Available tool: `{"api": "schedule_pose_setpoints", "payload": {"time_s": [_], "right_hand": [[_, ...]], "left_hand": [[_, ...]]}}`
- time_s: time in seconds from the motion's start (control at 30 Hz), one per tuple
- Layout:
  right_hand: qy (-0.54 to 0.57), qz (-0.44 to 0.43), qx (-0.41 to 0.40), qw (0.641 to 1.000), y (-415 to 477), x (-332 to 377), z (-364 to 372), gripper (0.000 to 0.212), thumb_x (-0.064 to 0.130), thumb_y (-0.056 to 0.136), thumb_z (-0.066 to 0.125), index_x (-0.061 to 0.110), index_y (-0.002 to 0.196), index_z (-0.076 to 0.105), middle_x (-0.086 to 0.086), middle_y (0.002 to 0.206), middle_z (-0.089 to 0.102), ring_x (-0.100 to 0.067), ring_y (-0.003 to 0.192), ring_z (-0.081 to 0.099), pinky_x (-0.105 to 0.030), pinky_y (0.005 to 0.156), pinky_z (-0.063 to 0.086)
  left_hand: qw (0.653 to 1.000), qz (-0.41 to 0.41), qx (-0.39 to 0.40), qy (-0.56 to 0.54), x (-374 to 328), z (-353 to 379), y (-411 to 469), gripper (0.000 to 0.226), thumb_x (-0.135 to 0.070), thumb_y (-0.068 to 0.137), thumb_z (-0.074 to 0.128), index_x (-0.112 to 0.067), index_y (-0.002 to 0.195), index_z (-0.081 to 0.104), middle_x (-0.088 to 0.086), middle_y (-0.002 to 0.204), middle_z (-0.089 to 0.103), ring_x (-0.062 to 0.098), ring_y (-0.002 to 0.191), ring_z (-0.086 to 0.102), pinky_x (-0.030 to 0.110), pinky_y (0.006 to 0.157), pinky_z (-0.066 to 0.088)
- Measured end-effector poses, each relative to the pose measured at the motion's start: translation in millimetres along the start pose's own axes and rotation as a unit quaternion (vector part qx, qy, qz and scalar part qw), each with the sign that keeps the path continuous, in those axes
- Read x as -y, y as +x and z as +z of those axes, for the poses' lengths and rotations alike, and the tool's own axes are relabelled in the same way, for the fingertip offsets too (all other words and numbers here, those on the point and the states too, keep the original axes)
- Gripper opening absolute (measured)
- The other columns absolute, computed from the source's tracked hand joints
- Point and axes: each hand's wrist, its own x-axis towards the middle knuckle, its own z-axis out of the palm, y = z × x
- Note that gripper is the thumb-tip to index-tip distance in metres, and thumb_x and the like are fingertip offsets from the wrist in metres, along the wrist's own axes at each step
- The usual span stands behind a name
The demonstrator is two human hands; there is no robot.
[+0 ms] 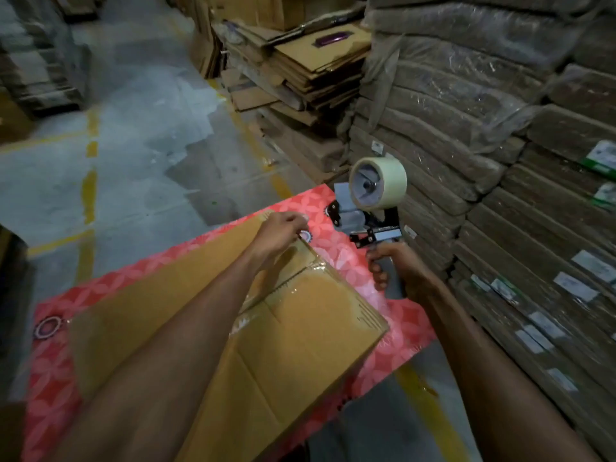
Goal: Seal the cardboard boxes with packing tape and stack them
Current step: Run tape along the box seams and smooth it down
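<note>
A brown cardboard box (300,331) lies on a table with a red patterned cloth (336,251). Clear tape runs along its top seam toward the far end. My left hand (283,228) rests on the box's far top edge with its fingers curled over the corner. My right hand (396,271) grips the handle of a tape dispenser (373,208), held upright just beyond the box's far right corner. The dispenser carries a roll of pale packing tape (383,181). The dispenser is lifted clear of the box.
Tall stacks of plastic-wrapped flat cardboard (500,161) stand close on the right. More loose flattened cartons (300,71) pile up behind the table. To the left lies grey concrete floor (133,145) with yellow lines.
</note>
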Motion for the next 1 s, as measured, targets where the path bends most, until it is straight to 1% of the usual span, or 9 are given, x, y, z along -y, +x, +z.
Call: {"api": "schedule_pose_setpoints", "payload": {"time_s": [0.1, 0.2, 0.33, 0.47, 0.6, 0.67, 0.77, 0.87, 1.0], "right_hand": [[0.009, -0.033, 0.072, 0.997, -10.2, 24.5, 31.1, 0.008, 0.01, 0.076, 0.051, 0.014, 0.069, 0.049, -0.001, 0.055, 0.04, -0.012, 0.04, 0.031, -0.021, 0.042, 0.026], [-0.025, -0.058, 0.094, 0.994, -16.1, 35.5, 55.2, 0.009, 0.013, 0.064, 0.055, 0.014, 0.067, 0.047, -0.001, 0.057, 0.04, -0.013, 0.044, 0.03, -0.023, 0.045, 0.025], [-0.051, -0.088, 0.091, 0.991, -11.5, 36.1, 73.6, 0.01, 0.012, 0.064, 0.057, 0.013, 0.067, 0.048, -0.003, 0.059, 0.042, -0.015, 0.046, 0.032, -0.025, 0.048, 0.027], [-0.071, -0.131, 0.094, 0.984, -3.1, 33.0, 80.8, 0.01, 0.007, 0.069, 0.059, 0.013, 0.066, 0.051, -0.007, 0.061, 0.045, -0.017, 0.045, 0.036, -0.025, 0.047, 0.032], [-0.076, -0.146, 0.106, 0.981, 2.0, 31.9, 87.6, 0.012, 0.008, 0.069, 0.06, 0.013, 0.066, 0.05, -0.006, 0.061, 0.046, -0.016, 0.044, 0.038, -0.025, 0.048, 0.034], [-0.076, -0.152, 0.104, 0.98, 3.0, 32.9, 89.3, 0.011, 0.009, 0.068, 0.06, 0.012, 0.067, 0.05, -0.007, 0.061, 0.046, -0.016, 0.044, 0.038, -0.025, 0.048, 0.035], [-0.077, -0.159, 0.103, 0.979, 3.7, 34.1, 89.1, 0.011, 0.01, 0.068, 0.061, 0.011, 0.068, 0.05, -0.008, 0.062, 0.045, -0.016, 0.045, 0.038, -0.027, 0.048, 0.035], [-0.09, -0.164, 0.095, 0.978, 4.3, 34.0, 88.4, 0.012, 0.011, 0.068, 0.061, 0.01, 0.071, 0.05, -0.009, 0.062, 0.046, -0.016, 0.046, 0.04, -0.027, 0.048, 0.036], [-0.097, -0.166, 0.09, 0.977, 3.0, 33.8, 84.1, 0.011, 0.011, 0.068, 0.062, 0.012, 0.071, 0.051, -0.008, 0.063, 0.048, -0.016, 0.048, 0.041, -0.027, 0.049, 0.037]], "left_hand": [[0.944, -0.172, 0.048, -0.278, -25.8, -7.4, 12.1, 0.044, -0.041, 0.101, 0.052, 0.002, 0.092, 0.061, 0.021, 0.084, 0.068, 0.031, 0.074, 0.069, 0.034, 0.066, 0.059], [0.897, -0.218, 0.066, -0.379, -33.6, -22.6, 13.4, 0.047, -0.045, 0.098, 0.056, -0.003, 0.077, 0.055, 0.015, 0.061, 0.063, 0.028, 0.056, 0.067, 0.04, 0.059, 0.06], [0.873, -0.255, 0.077, -0.409, -25.7, -40.1, 16.2, 0.029, -0.013, 0.099, 0.053, -0.01, 0.07, 0.051, 0.001, 0.047, 0.041, 0.008, 0.051, 0.035, 0.024, 0.053, 0.056], [0.879, -0.257, 0.072, -0.394, -17.2, -55.8, 16.4, 0.016, 0.001, 0.097, 0.052, 0.001, 0.083, 0.06, 0.012, 0.057, 0.066, 0.018, 0.05, 0.067, 0.03, 0.049, 0.059], [0.845, -0.253, 0.058, -0.468, -8.0, -66.2, 20.3, 0.019, 0.005, 0.1, 0.044, 0.009, 0.092, 0.06, 0.023, 0.071, 0.071, 0.029, 0.058, 0.073, 0.036, 0.057, 0.061], [0.834, -0.241, 0.042, -0.494, -3.7, -69.6, 24.6, 0.025, -0.005, 0.103, 0.046, 0.01, 0.088, 0.06, 0.022, 0.075, 0.07, 0.029, 0.062, 0.072, 0.038, 0.05, 0.06], [0.84, -0.223, 0.071, -0.49, -2.6, -72.2, 26.9, 0.045, -0.033, 0.099, 0.057, 0.011, 0.095, 0.065, 0.02, 0.082, 0.07, 0.029, 0.069, 0.074, 0.036, 0.053, 0.061], [0.857, -0.219, 0.077, -0.461, -7.4, -74.2, 26.7, 0.017, -0.004, 0.099, 0.053, 0.008, 0.092, 0.064, 0.019, 0.071, 0.072, 0.025, 0.06, 0.073, 0.032, 0.057, 0.062], [0.91, -0.195, 0.021, -0.365, -2.4, -79.1, 36.6, 0.019, 0.007, 0.095, 0.054, 0.007, 0.078, 0.062, 0.013, 0.056, 0.067, 0.016, 0.046, 0.067, 0.022, 0.045, 0.055]]}}
